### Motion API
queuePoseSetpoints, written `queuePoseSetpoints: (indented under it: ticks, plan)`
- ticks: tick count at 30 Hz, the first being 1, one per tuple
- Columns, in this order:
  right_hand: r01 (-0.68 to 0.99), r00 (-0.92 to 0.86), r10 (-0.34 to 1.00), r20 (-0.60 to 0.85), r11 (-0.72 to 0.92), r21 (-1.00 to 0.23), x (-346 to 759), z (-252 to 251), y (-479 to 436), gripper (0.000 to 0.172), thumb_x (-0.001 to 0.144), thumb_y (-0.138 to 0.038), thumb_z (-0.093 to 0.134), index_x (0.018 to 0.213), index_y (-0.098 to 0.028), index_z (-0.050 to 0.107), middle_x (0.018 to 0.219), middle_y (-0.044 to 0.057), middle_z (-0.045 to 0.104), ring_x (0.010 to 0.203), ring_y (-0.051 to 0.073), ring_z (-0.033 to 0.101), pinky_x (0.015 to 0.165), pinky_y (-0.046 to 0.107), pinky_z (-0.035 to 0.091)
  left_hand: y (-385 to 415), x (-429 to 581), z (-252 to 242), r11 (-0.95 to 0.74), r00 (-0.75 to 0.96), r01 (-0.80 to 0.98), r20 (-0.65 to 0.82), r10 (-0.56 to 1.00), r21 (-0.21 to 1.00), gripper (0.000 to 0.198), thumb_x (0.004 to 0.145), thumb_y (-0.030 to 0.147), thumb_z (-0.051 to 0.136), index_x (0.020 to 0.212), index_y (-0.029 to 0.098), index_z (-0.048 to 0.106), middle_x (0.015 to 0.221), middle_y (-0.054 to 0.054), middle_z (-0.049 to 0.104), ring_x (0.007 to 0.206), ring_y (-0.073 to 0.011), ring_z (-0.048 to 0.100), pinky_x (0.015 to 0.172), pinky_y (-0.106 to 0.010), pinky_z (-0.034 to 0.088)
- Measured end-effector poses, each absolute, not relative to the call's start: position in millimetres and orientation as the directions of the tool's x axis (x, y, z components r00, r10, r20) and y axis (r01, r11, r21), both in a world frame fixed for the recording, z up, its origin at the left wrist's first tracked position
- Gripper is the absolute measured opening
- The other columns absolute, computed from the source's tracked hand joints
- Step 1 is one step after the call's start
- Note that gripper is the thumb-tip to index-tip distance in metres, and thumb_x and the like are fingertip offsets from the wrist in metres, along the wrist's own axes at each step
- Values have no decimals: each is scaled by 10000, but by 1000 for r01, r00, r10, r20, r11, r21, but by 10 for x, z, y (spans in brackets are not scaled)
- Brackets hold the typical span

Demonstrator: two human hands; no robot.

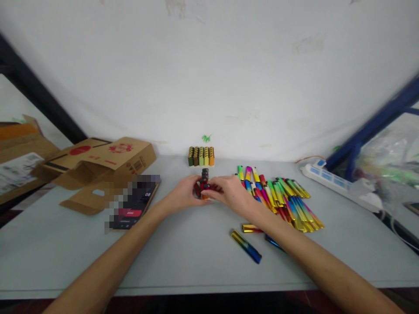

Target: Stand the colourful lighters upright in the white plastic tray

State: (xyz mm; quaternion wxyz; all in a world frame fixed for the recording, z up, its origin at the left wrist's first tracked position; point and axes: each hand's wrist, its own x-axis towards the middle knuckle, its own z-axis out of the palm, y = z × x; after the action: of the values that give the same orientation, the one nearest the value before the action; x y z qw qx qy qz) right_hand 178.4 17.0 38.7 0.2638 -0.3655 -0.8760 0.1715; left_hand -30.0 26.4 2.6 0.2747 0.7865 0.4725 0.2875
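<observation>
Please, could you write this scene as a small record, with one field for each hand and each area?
left hand: holds black-topped pieces
right hand: pinches the same pieces
behind hands: upright block of gold-topped pieces
right side: loose pile of shiny coloured sticks; white power strip
left side: opened cardboard box; dark-screened device, partly pixelated

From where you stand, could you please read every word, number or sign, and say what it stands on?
"08", as it appears: flat black rectangular object; the rest is unreadable.
Brown cardboard box: red and black print, too blurred.
White paper label at far left: too small.
White plastic power strip: any lettering too small.
Small held dark-topped pieces and shiny multicoloured slim pieces: nothing legible.
</observation>
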Motion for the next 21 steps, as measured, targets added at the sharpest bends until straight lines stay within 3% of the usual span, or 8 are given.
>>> queuePoseSetpoints:
  ticks: [5, 13, 18, 21]
  plan:
    - [660, -544, 803, 243, 588, -468, 1692, 437, 153, 197, 939, -310, 795, 899, -127, 733, 787, 73, 757, 652, 152, 612, 612, 254, 346, 285, -312, -17, -383, 395, 555, 171, 902, 738, 492, 692, 453, 846, 1047, 151, 687, 923, -42, 718, 779, -201, 646, 676, -296, 527]
    - [664, -573, 797, 192, 589, -461, 1662, 468, 197, 269, 978, -361, 748, 842, -131, 718, 769, 64, 733, 627, 135, 574, 595, 257, 332, 297, -322, -19, -366, 380, 595, 151, 913, 715, 498, 701, 506, 835, 1013, 162, 655, 874, -30, 712, 726, -188, 628, 628, -282, 507]
    - [616, -634, 739, 227, 660, -430, 1768, 466, 201, 289, 947, -411, 777, 914, -125, 744, 858, 99, 762, 714, 168, 650, 643, 263, 407, 299, -323, -3, -349, 393, 572, 125, 911, 742, 507, 698, 511, 829, 1022, 166, 650, 850, -19, 691, 712, -187, 613, 618, -279, 500]
    - [601, -596, 758, 265, 640, -479, 2038, 488, 208, 316, 906, -436, 815, 941, -128, 755, 863, 90, 776, 728, 170, 680, 676, 259, 458, 318, -339, -22, -331, 379, 607, 103, 920, 722, 538, 699, 532, 830, 1045, 163, 646, 866, -32, 692, 696, -186, 599, 602, -286, 496]
